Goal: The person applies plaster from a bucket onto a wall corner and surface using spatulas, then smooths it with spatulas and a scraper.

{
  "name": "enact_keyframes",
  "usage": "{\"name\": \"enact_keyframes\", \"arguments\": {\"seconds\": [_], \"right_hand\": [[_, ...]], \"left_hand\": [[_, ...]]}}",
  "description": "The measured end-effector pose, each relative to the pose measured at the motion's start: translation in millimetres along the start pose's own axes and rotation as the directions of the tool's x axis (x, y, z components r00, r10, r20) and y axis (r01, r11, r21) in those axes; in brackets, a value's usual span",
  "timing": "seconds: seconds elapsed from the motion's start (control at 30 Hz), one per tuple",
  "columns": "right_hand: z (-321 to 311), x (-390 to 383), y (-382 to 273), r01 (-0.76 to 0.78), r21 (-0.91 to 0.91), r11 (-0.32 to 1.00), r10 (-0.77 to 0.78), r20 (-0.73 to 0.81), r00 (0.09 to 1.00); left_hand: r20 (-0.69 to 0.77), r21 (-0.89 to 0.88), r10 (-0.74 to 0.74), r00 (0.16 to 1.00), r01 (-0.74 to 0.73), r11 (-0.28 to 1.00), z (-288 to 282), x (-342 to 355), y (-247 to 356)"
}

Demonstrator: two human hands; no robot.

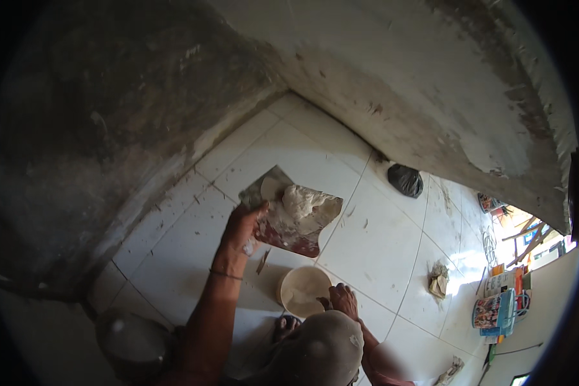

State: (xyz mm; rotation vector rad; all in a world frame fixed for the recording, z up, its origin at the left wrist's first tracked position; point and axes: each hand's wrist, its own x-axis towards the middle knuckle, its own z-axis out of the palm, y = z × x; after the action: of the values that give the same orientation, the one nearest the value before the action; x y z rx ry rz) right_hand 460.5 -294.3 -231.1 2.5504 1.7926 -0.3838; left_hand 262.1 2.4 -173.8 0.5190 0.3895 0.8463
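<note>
My left hand grips the left edge of a flat, stained plasterer's board, fingers mostly hidden beneath it. On the board sits a heap of wet white plaster, with a paler rounded patch beside it and smears around. White smudges mark my left wrist. Below the board, a round beige bowl stands on the floor near my foot. My right hand is closed over the bowl's right rim, with a dark digit reaching inside. My raised knee partly covers the bowl's near side.
Rough plastered walls meet at a corner ahead. Scraps litter the white tiled floor. A black plastic bag lies by the right wall. Farther right are a crumpled packet and stacked paint buckets.
</note>
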Motion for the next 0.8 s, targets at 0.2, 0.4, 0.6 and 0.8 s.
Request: {"name": "enact_keyframes", "arguments": {"seconds": [0.2,0.4,0.6,0.8], "right_hand": [[-104.5,64.7,-100.9,-0.072,0.887,-0.457,-0.037,0.062,0.997],[-144.6,115.3,-148.5,0.006,0.797,-0.604,0.030,0.015,0.999],[-199.3,124.7,-185.6,-0.184,0.649,-0.738,-0.261,-0.023,0.965],[-226.7,139.5,-204.3,-0.064,0.678,-0.733,-0.203,-0.127,0.971]], "left_hand": [[-0.255,-0.165,0.064,0.965,-0.109,0.980,-4.8,2.4,-35.5],[-0.339,0.014,0.267,0.902,-0.279,0.960,54.0,-30.2,-4.3],[-0.173,0.709,0.780,0.601,-0.473,0.522,50.0,-57.5,69.5],[-0.575,0.234,0.517,0.634,-0.478,0.847,72.6,-107.3,217.4]]}}
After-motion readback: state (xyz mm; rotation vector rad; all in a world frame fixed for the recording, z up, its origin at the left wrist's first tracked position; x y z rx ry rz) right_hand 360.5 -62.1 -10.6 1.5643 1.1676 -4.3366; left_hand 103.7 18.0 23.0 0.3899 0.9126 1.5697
